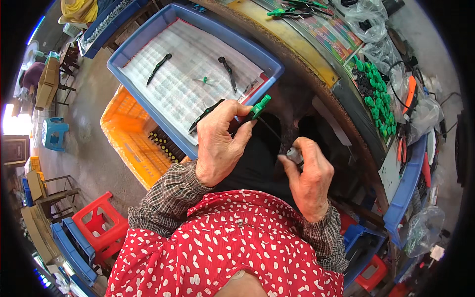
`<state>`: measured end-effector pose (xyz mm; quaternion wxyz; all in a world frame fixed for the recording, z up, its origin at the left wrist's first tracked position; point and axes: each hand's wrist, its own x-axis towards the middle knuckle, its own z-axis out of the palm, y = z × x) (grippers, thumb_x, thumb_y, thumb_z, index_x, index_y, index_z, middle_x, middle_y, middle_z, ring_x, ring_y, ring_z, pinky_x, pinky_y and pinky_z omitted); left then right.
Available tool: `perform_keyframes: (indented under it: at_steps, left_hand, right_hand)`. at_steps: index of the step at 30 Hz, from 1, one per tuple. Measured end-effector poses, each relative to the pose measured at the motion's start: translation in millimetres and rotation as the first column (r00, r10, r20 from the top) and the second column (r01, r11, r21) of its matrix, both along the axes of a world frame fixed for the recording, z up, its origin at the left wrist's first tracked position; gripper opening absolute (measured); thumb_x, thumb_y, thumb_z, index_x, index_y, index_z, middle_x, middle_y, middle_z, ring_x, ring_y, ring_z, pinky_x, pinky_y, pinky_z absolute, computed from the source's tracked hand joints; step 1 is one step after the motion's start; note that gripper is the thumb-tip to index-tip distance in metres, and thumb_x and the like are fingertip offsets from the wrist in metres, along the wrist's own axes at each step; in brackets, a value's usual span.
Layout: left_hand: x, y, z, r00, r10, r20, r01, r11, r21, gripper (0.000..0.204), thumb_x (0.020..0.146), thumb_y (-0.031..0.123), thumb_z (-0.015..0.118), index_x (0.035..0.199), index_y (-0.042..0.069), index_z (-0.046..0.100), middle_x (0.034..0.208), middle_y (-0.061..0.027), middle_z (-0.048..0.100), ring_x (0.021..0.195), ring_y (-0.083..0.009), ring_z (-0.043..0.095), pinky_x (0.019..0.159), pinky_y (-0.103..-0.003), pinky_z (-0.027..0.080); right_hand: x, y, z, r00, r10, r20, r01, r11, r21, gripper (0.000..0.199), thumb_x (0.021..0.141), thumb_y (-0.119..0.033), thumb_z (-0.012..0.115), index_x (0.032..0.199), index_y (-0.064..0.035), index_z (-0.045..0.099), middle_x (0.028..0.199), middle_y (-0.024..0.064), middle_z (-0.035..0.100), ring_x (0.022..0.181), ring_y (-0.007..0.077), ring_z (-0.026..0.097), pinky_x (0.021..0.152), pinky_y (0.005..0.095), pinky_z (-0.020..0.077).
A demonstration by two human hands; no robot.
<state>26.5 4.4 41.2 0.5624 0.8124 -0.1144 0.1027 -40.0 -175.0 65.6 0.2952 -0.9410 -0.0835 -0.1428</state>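
Observation:
My left hand (pixel 220 141) is closed, pinching a green plastic piece with a ribbed, threaded-looking end (pixel 261 106) between thumb and fingers. A thin dark rod seems to run from it toward my right hand. Over my lap, my right hand (pixel 310 180) is closed around a small grey-white cylindrical piece (pixel 295 155). Beside my left hand stands a blue tray (pixel 198 11) lined with white sheeting. On the liner lie slim black curved pieces (pixel 159 68), one of them (pixel 205 116) partly hidden by my left hand, and a small green piece with a thin pin (pixel 205 80).
An orange crate (pixel 131 143) under the tray holds several dark rods with yellow ends (pixel 166 146). The workbench edge (pixel 346 121) curves along my right, bearing a pile of green and black parts (pixel 375 96), plastic bags (pixel 428 116) and orange-handled tools (pixel 410 91). A red stool (pixel 101 222) stands at left.

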Motion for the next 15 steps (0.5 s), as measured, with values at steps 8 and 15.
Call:
perform_keyframes:
  at_steps: [8,15]
  left_hand:
    - [-4,1,-9,0.999,-0.031,0.016,0.032,0.999,-0.03,0.014,0.08,-0.002,0.068,0.094,-0.001,0.065,0.074,0.0005,0.06,0.062,-0.0029,0.051,0.055,-0.02,0.04]
    - [0,-2,-5,0.995,-0.008,-0.102,0.0,0.997,-0.083,0.016,0.076,-0.002,0.07,0.09,-0.001,0.062,0.076,-0.009,0.061,0.06,-0.0139,0.056,0.056,-0.027,0.044]
  right_hand:
    - [-2,-12,6,0.928,0.15,-0.34,-0.02,0.934,0.356,0.022,0.082,-0.007,0.069,0.098,0.0043,0.059,0.078,0.0154,0.061,0.067,0.0286,0.062,0.059,0.0336,0.0471]
    - [-1,-4,-10,0.969,0.022,0.248,0.068,0.935,-0.349,0.028,0.078,-0.009,0.07,0.103,0.0001,0.064,0.074,0.0082,0.054,0.063,0.0205,0.053,0.055,0.0317,0.045]
